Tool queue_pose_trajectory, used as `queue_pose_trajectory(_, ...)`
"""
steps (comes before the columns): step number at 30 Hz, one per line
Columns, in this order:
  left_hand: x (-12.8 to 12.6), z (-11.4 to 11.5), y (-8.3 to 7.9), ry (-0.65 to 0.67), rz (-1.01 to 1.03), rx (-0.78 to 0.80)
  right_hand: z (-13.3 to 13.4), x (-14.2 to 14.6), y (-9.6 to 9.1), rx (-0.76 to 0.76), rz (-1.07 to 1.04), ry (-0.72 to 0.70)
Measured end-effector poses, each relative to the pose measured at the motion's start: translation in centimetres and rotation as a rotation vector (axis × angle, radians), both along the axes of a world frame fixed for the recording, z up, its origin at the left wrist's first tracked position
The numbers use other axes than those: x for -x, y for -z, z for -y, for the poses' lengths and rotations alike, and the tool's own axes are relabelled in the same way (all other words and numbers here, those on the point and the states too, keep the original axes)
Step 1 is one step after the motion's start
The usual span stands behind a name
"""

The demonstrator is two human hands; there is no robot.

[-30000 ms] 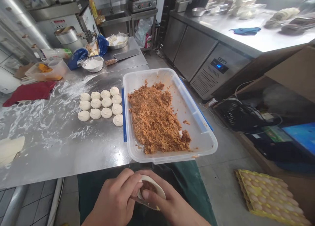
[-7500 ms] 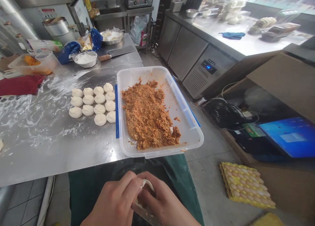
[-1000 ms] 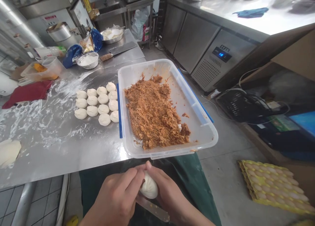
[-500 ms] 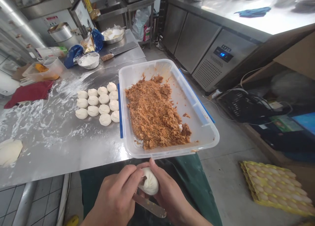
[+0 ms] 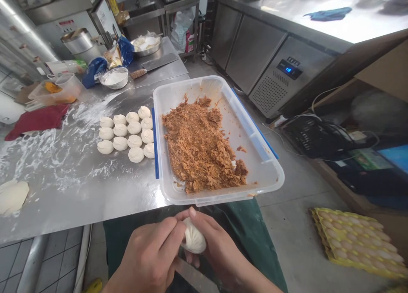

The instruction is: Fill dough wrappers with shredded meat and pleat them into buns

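A pleated dough bun point(image 5: 194, 238) is held between my two hands, in front of the tub's near edge. With closed fingers my left hand point(image 5: 149, 250) pinches the bun's rim, and a flat metal spatula point(image 5: 194, 276) sticks out from beneath that hand. My right hand point(image 5: 219, 242) curls around the bun's other side, thumb on top. The pinched opening is mostly covered by fingers. Just beyond, a clear plastic tub point(image 5: 264, 178) holds reddish-brown minced filling point(image 5: 200, 144). Several finished buns point(image 5: 127, 133) sit in rows left of the tub.
Flour streaks the steel table point(image 5: 79, 195). A dough piece point(image 5: 12, 197) and red cloth point(image 5: 38, 120) lie left. A cleaver point(image 5: 159, 63) and a flour bowl point(image 5: 114, 78) stand behind. Trays of eggs point(image 5: 357, 242) rest at lower right, beside boxes and cables.
My fingers have shifted along the bun's rim, and the bun has turned slightly, its opening now more covered. The spatula blade has swung a little downward. The tub and the rows of buns stay put.
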State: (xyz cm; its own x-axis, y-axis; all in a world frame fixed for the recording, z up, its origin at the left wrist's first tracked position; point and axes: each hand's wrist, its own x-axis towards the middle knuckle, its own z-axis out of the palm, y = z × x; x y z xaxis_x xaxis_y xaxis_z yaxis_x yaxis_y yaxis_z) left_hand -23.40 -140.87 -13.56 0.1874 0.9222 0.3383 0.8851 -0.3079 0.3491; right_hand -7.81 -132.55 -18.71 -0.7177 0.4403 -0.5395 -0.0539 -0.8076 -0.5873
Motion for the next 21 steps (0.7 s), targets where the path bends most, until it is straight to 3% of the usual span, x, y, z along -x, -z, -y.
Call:
queue_pose_trajectory(5,-0.2,0.0,0.1,0.008,-0.044,0.048,-0.3,0.2,-0.6,-0.027,0.031,0.029)
queue_pose_trajectory(17,0.5,-0.2,-0.8,0.036,-0.05,-0.014,-0.7,0.6,-0.3,0.008,0.019,-0.072)
queue_pose_trajectory(21,0.6,-0.2,-1.1,0.038,-0.084,-0.016,-0.7,0.6,-0.3,-0.012,0.065,-0.034)
